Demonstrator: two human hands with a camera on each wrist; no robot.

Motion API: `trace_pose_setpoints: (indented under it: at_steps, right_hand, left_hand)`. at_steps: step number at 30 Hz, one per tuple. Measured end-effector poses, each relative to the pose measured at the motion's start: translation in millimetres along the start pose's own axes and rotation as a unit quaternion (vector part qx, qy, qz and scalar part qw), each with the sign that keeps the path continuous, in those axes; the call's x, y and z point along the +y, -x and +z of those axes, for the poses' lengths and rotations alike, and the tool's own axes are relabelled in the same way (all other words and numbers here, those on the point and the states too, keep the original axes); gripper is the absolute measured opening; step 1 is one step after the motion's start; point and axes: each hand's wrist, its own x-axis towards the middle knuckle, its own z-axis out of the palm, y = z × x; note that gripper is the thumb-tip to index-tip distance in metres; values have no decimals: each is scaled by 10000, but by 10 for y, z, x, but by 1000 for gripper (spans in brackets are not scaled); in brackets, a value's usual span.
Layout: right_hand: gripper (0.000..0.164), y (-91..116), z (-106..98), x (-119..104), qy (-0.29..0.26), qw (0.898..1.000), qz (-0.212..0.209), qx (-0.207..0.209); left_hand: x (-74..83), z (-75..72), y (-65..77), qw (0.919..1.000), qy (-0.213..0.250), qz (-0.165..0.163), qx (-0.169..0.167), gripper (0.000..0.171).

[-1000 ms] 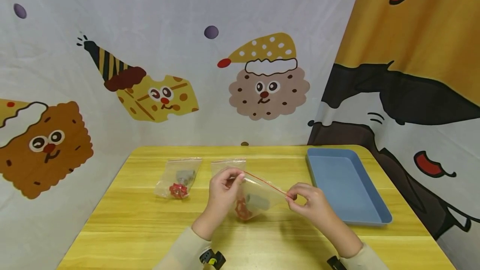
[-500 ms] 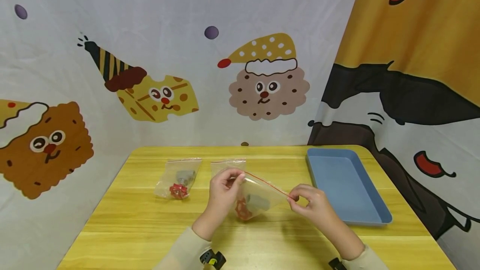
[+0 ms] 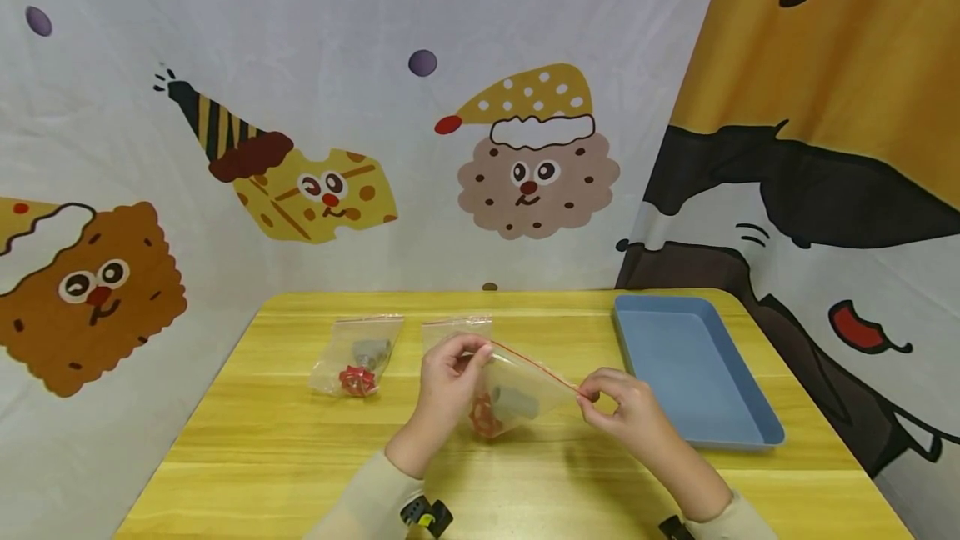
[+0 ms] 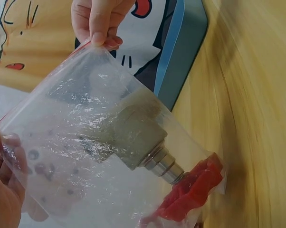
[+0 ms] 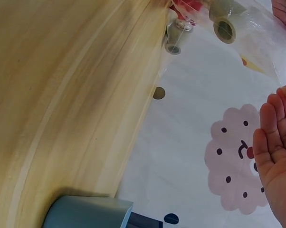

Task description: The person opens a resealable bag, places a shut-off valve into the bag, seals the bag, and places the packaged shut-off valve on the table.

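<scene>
Between both hands hangs a clear zip bag with a red seal strip along its tilted top edge. Inside it lies a valve: a grey pipe body, a metal stem and a red handwheel at the bag's lower end. My left hand pinches the upper left corner of the bag. At the lower right end of the strip, my right hand pinches the other corner between thumb and forefinger. The strip is stretched straight from one hand to the other.
A second zip bag with a red-wheeled grey valve lies at the back left of the wooden table. Another bag lies partly hidden behind my left hand. A shallow blue tray sits at the right. Printed cloth hangs behind.
My right hand has moved very slightly right and down along with its end of the strip. The left hand stays nearly in place, and both grips are unchanged.
</scene>
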Motion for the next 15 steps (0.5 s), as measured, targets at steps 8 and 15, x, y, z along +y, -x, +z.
trace_pose_setpoints:
  at_steps: [8,15]
  right_hand:
    - [32,27,-33,36,47,9996,274,62]
    - [25,66,-118,114,451,9946,905,-235]
  left_hand:
    - [55,64,-5,9982,212,-353,-428,7]
    - [42,128,-1,9970,222,-450,-597,8]
